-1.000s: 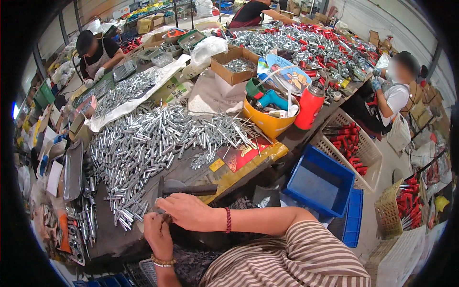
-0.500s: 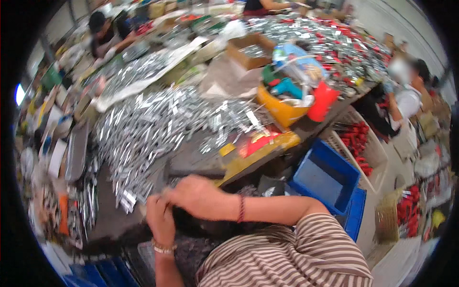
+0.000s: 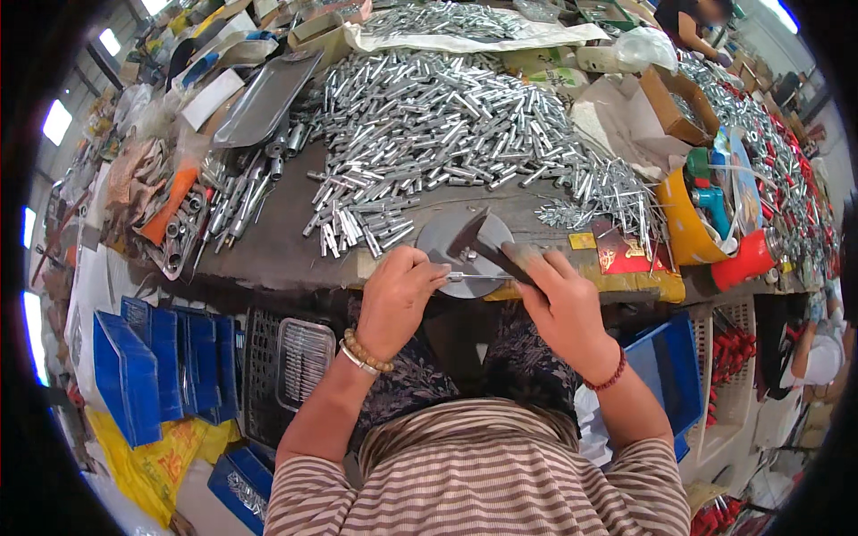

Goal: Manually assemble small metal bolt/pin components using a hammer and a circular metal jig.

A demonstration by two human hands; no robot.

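My left hand (image 3: 396, 302) pinches one end of a thin silvery metal rod (image 3: 480, 278), held level at the near edge of the bench. My right hand (image 3: 567, 308) is closed around a dark, blocky metal tool (image 3: 494, 238) with a flat, wedge-like face; its exact kind is unclear. The rod's other end reaches the fingers of my right hand. Behind the rod lies a round grey metal disc (image 3: 434, 234), partly covered by the tool. Just beyond is a large heap of silvery metal tubes (image 3: 438, 125).
Orange-handled tool (image 3: 170, 207) and a grey metal tray (image 3: 268, 98) lie on the left. A yellow bucket (image 3: 684, 219) and red container (image 3: 744, 259) stand right. Blue bins (image 3: 125, 380) sit below left, another blue bin (image 3: 666, 371) below right. A co-worker (image 3: 684, 27) is far right.
My view has swung left and straightened over the bench. My hands, close together before, are now apart, and the rod and dark tool show clearly.
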